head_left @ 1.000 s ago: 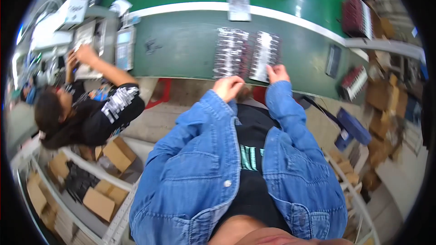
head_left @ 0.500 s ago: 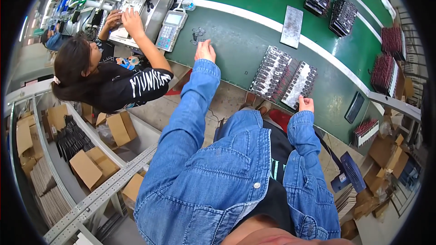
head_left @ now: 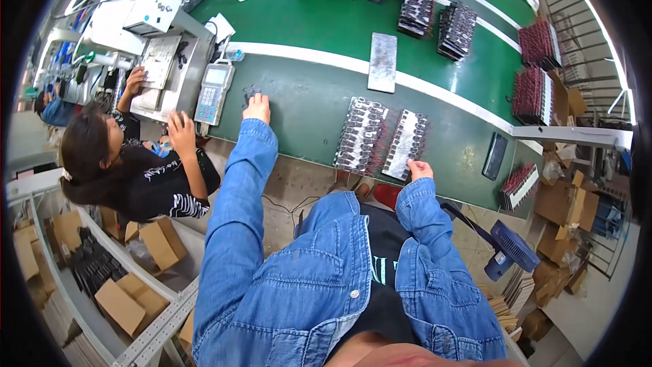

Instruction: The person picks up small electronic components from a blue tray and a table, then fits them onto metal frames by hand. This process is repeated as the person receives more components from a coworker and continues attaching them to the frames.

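My left hand (head_left: 257, 107) reaches over the green bench to a small cluster of thin black pieces (head_left: 251, 90). Its fingers are bent down at the near side of that cluster, and their tips hide anything between them. My right hand (head_left: 420, 170) is at the near right corner of a narrow pale plate (head_left: 405, 141) lined with small black parts and thin red wires. Thumb and forefinger there are pinched together; whatever lies between them is too small to tell. Left of this plate lies a wider one (head_left: 360, 132) with rows of similar parts.
A grey handheld keypad device (head_left: 212, 92) lies left of my left hand. Beyond the plates is a bare metal plate (head_left: 382, 61). A dark phone (head_left: 495, 156) and a blue fan (head_left: 511, 250) are at right. A co-worker (head_left: 129, 163) sits at a machine on the left.
My left hand has come closer to the black pieces, and my right hand stays at the plate corner. The co-worker's hands have moved apart. The whole view has shifted.
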A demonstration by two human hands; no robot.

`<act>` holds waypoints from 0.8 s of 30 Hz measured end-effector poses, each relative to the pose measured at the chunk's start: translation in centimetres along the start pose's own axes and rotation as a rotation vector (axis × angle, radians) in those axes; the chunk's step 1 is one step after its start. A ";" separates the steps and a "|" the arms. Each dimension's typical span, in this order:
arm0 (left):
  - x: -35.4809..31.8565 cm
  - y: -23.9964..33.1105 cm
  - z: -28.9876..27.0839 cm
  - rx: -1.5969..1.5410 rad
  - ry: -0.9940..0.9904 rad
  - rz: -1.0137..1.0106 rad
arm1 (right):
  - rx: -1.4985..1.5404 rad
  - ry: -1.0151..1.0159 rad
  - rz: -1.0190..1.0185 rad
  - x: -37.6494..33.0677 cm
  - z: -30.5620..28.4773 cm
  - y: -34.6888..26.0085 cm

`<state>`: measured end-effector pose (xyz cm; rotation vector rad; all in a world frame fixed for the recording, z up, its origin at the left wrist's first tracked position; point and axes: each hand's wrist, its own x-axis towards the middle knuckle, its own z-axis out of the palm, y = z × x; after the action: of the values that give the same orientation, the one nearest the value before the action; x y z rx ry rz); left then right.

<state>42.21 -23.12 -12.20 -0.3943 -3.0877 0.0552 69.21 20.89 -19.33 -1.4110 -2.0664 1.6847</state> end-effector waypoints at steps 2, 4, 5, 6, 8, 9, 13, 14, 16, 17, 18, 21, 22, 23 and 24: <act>0.1 -0.2 0.2 -0.013 0.032 0.001 | 0.030 -0.001 0.008 0.3 -0.2 0.5; 0.3 -0.3 0.1 -0.001 -0.030 0.005 | -0.032 -0.011 0.014 0.1 0.1 -0.1; 0.3 -0.2 0.0 0.006 -0.061 0.007 | -0.063 -0.017 0.018 0.0 0.1 -0.4; 0.1 0.1 0.0 0.005 -0.058 0.007 | -0.062 -0.016 0.015 -0.1 0.0 -0.7; -0.3 1.5 -0.6 -0.164 0.119 0.016 | -0.010 -0.016 0.052 -0.3 -0.5 -1.2; -0.4 2.6 -1.2 -0.252 0.206 0.025 | 0.017 -0.012 0.072 -0.4 -0.9 -1.3; -1.6 6.6 -4.7 -0.732 0.086 -0.260 | 0.261 -0.027 0.045 -2.7 -2.1 -4.5; -1.9 7.6 -5.1 -0.734 0.090 -0.253 | 0.265 -0.022 0.041 -2.7 -2.6 -4.6; -2.7 9.4 -5.9 -1.066 0.146 -0.367 | 0.368 -0.160 0.099 -2.6 -3.9 -4.7; -3.0 10.4 -6.1 -1.233 0.172 -0.422 | 0.418 -0.227 0.127 -2.6 -4.3 -4.6; -3.4 11.2 -6.3 -1.233 0.174 -0.419 | 0.422 -0.226 0.124 -3.0 -4.4 -5.3; -4.3 13.7 -7.0 -1.529 0.123 -0.449 | 0.457 -0.242 0.146 -4.4 -5.0 -7.9; -4.6 14.5 -7.3 -1.530 0.127 -0.445 | 0.460 -0.243 0.141 -4.7 -4.9 -8.3; -4.9 15.3 -7.8 -1.564 0.154 -0.421 | 0.505 -0.285 0.152 -5.0 -4.9 -8.7; -5.2 16.0 -8.3 -1.598 0.182 -0.398 | 0.550 -0.327 0.163 -5.3 -4.9 -9.1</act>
<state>51.50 -8.67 -4.69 0.2453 -2.2085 -2.2121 69.95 21.10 -7.77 -1.2015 -1.4456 2.4403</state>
